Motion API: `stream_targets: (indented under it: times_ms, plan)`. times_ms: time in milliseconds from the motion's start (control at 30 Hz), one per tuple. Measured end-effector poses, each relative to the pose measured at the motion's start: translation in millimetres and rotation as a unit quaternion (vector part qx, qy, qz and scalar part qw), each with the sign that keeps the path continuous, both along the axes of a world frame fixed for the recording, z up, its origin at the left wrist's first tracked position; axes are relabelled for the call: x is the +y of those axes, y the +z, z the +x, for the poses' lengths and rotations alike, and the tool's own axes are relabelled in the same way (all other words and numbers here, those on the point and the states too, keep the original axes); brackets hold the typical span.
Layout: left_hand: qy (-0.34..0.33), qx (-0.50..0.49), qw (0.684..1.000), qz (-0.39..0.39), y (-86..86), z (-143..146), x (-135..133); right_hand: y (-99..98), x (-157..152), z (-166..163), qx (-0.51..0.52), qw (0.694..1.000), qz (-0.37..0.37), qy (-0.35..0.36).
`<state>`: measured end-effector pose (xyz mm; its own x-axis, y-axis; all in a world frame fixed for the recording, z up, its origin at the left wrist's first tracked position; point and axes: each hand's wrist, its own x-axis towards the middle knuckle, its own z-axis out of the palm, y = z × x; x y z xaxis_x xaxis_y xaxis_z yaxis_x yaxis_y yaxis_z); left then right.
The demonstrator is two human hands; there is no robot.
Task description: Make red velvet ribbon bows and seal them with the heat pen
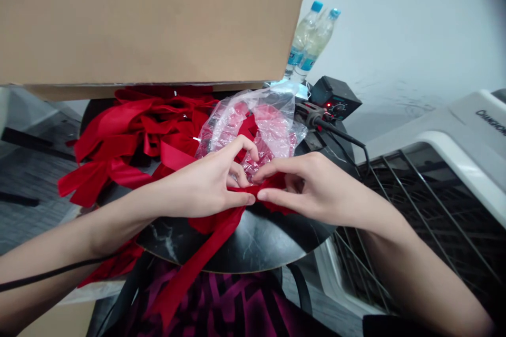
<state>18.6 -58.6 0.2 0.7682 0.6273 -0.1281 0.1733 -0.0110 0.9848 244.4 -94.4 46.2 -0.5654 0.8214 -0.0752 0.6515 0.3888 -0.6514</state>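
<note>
Pinching the red ribbon (215, 231) over the tabletop (269, 242), just before the plastic bag (272, 121), the left hand (207, 187) and right hand (318, 189) are holding it in narrow fingertip grips, seemingly steadying a fold.

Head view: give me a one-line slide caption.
Left hand and right hand pinch a red ribbon above a round black table, beside a clear plastic bag, a ribbon pile and a cardboard box.
</note>
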Motion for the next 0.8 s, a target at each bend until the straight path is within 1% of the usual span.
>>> stream_targets:
  times_ms: [67, 133, 233, 267, 300, 367, 467, 533, 600, 667, 800]
  plan:
    - [-0.005, 0.002, 1.000, -0.006, 0.3, -0.2, -0.6, 0.0, 0.5, -1.2, -0.015, 1.000, 0.024, 0.009]
    - [-0.003, 0.007, 1.000, -0.007, 0.5, 1.0, -1.2, -1.5, 1.3, -3.5, -0.023, 0.999, 0.027, 0.013]
    - [0.012, 0.030, 0.999, -0.012, -0.5, 4.0, 1.1, -3.7, 0.4, -5.3, -0.016, 1.000, 0.026, 0.005]
    - [0.018, 0.041, 0.999, -0.019, -1.1, 4.7, 3.0, -3.7, -1.3, -4.8, -0.009, 0.999, 0.040, 0.001]
    - [0.025, 0.049, 0.998, -0.026, -1.8, 5.2, 5.4, -3.2, -4.0, -3.9, -0.003, 0.998, 0.066, -0.007]
    - [0.041, 0.060, 0.997, -0.037, -3.2, 5.2, 10.2, -1.9, -11.9, -1.5, -0.016, 0.989, 0.145, -0.036]
    - [0.071, 0.054, 0.995, -0.033, -4.5, 4.1, 14.2, -3.7, -25.0, -0.4, -0.098, 0.958, 0.262, -0.054]
    - [0.085, 0.042, 0.995, -0.029, -4.8, 3.4, 13.6, -9.1, -30.5, -2.9, -0.146, 0.941, 0.302, -0.039]
    - [0.098, 0.028, 0.995, -0.025, -4.7, 2.6, 11.5, -16.0, -32.7, -6.8, -0.164, 0.933, 0.319, -0.036]
    - [0.104, 0.018, 0.994, -0.022, -4.2, 1.5, 9.0, -21.3, -33.4, -10.1, -0.165, 0.932, 0.321, -0.042]
    - [0.116, -0.002, 0.993, -0.028, -2.0, -1.8, 6.4, -24.4, -36.9, -11.5, -0.155, 0.934, 0.320, -0.044]
